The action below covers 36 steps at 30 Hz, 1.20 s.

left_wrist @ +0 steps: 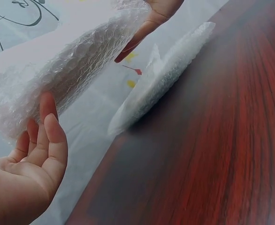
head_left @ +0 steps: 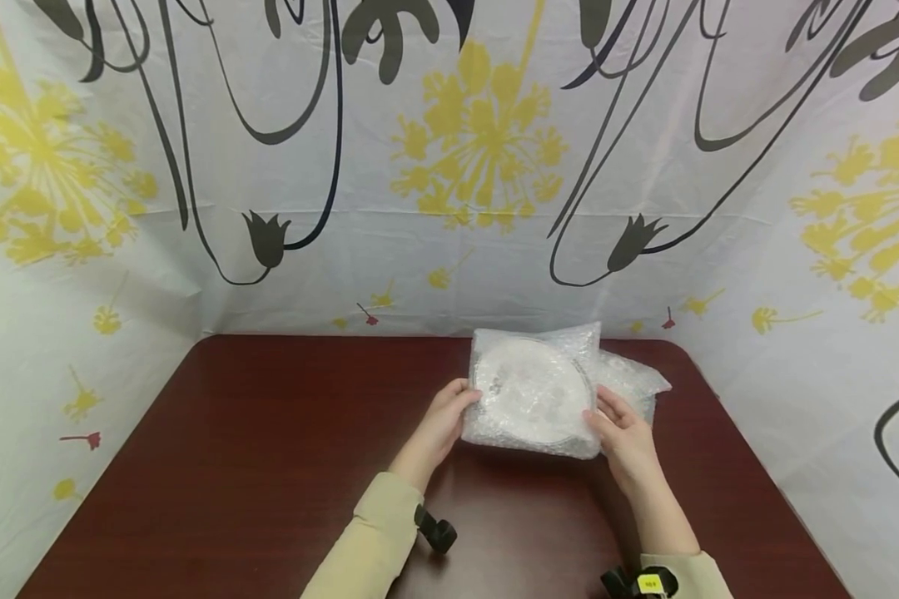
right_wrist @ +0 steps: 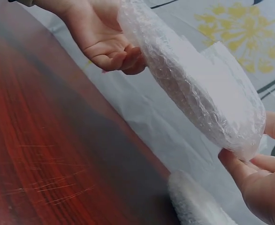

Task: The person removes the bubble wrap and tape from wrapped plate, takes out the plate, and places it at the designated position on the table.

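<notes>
Between both hands a bubble-wrapped package (head_left: 532, 391) is held up above the table, tilted toward the head camera. A round white disc-like shape, perhaps a plate, shows through the clear wrap. My left hand (head_left: 445, 416) grips its left edge, thumb on the front and fingers behind. On the opposite edge my right hand (head_left: 628, 437) pinches it the same way. In the left wrist view the left fingers (left_wrist: 55, 145) curl under the bubble wrap (left_wrist: 76, 61). The right wrist view shows both hands at the package's two ends.
A second bubble-wrapped package (head_left: 633, 378) lies on the table behind the right hand, partly hidden by the held one. The dark red-brown table (head_left: 270, 466) meets a white patterned sheet (head_left: 389, 274) at its back and sides.
</notes>
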Available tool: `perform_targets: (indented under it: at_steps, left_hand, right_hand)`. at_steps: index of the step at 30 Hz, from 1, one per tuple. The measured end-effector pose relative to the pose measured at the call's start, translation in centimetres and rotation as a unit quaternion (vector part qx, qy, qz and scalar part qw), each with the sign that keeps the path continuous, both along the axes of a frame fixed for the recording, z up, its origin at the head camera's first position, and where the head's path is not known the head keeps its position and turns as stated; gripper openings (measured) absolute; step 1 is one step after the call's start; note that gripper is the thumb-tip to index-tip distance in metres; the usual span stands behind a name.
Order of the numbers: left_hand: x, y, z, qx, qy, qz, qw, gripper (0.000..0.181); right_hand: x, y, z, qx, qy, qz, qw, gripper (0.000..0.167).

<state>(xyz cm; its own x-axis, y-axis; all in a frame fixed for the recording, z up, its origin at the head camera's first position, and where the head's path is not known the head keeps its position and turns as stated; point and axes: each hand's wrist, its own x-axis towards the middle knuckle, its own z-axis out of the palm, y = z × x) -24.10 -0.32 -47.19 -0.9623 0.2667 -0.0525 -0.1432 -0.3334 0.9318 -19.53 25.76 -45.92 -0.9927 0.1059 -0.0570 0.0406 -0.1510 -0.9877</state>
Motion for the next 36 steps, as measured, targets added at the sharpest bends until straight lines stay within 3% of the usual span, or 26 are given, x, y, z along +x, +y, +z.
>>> perform_targets:
  at_steps: [10,19,26,36]
  left_hand:
    - [0.7,-1.4,0.1,-0.006,0.003,0.0,1.0,0.009]
    - [1.5,-3.4,-0.1,-0.063,0.009,0.004,0.998,0.013]
    - [2.2,-5.0,-0.4,-0.096,0.002,0.009,0.9953,0.014]
    - [2.9,-7.2,-1.0,-0.197,0.017,0.022,0.98,0.014]
  right_hand:
    - [0.0,-0.9,-0.2,0.021,0.003,0.033,0.9992,0.065]
    - [0.2,-2.2,-0.3,0.058,0.002,0.037,0.9976,0.063]
    - [0.6,-3.4,-0.2,0.07,-0.027,0.048,0.996,0.064]
    - [0.9,-4.9,-0.8,0.078,-0.032,0.062,0.9945,0.062]
